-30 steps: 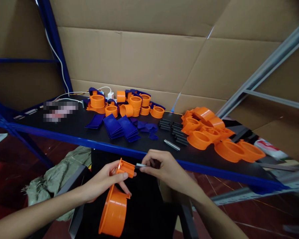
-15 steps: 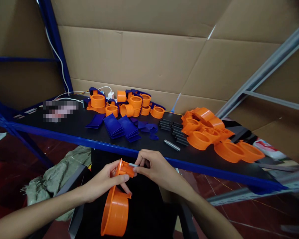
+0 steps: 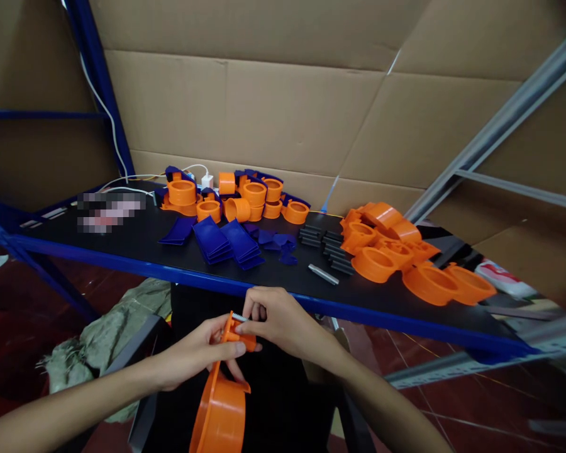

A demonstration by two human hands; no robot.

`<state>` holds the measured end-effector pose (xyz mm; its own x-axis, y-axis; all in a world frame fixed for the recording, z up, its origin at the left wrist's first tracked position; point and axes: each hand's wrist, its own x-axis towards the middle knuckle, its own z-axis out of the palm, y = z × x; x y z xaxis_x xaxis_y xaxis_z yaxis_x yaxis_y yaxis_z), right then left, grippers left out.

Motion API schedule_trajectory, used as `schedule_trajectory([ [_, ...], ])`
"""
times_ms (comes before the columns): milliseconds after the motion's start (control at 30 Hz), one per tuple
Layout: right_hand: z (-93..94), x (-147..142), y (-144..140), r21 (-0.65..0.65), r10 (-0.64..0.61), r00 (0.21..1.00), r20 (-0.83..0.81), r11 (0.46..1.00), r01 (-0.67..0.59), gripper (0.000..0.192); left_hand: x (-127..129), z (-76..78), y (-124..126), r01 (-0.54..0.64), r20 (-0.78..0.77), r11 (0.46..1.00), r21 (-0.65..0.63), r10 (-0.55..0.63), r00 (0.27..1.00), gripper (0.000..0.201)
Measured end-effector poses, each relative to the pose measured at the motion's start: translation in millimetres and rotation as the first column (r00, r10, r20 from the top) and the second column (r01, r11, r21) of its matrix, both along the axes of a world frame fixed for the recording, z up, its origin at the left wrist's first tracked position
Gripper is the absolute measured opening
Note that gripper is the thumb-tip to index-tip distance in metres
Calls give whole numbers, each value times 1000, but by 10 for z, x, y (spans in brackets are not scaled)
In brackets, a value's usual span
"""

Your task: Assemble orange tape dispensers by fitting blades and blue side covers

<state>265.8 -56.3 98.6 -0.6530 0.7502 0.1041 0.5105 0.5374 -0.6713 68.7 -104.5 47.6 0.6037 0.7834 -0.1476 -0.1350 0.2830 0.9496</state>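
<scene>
My left hand (image 3: 207, 352) is closed around the small upper end of an orange plastic part (image 3: 224, 409), below the table's front edge. The part's large ring hangs down and runs past the bottom of the picture. Between the thumb and fingers of my right hand (image 3: 283, 324) is a small silvery toothed blade (image 3: 238, 317). The blade lies against the top of the orange part's upper end, its teeth showing beyond my fingertips. My right fingers hide the rest of it.
On the black tabletop (image 3: 132, 242) lie blue plates (image 3: 212, 242), small blue pieces (image 3: 283, 242), black ribbed pieces (image 3: 337, 255) and a silvery bar (image 3: 323, 274). Blue-and-orange assemblies (image 3: 255, 195) stand behind; more orange parts (image 3: 377, 264) pile up at the right.
My right hand has moved left with the blade, bringing it further onto the orange part's upper end. The orange part has dropped slightly in the picture, still in my left hand.
</scene>
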Motion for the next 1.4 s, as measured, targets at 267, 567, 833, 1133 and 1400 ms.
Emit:
schedule_trajectory([
  [267,467,706,888,520,-480,863,160,784,340,22,-40,77,-3,-47,60,991,-122,55,997,31],
  [567,361,1174,1384,561,-573,752,326,757,334,17,-54,69,9,-95,71,982,-162,108,992,33],
  [833,456,771,466,512,-175,981,84,852,108,25,-29,74,12,-212,63,973,-93,219,974,37],
  [1133,53,66,-201,512,-38,997,61,859,2,26,-5,83,-35,-223,81,974,29,221,972,34],
  [1400,-187,-89,-212,487,-13,973,-230,864,127,10,20,62,-45,-262,79,964,53,257,963,32],
])
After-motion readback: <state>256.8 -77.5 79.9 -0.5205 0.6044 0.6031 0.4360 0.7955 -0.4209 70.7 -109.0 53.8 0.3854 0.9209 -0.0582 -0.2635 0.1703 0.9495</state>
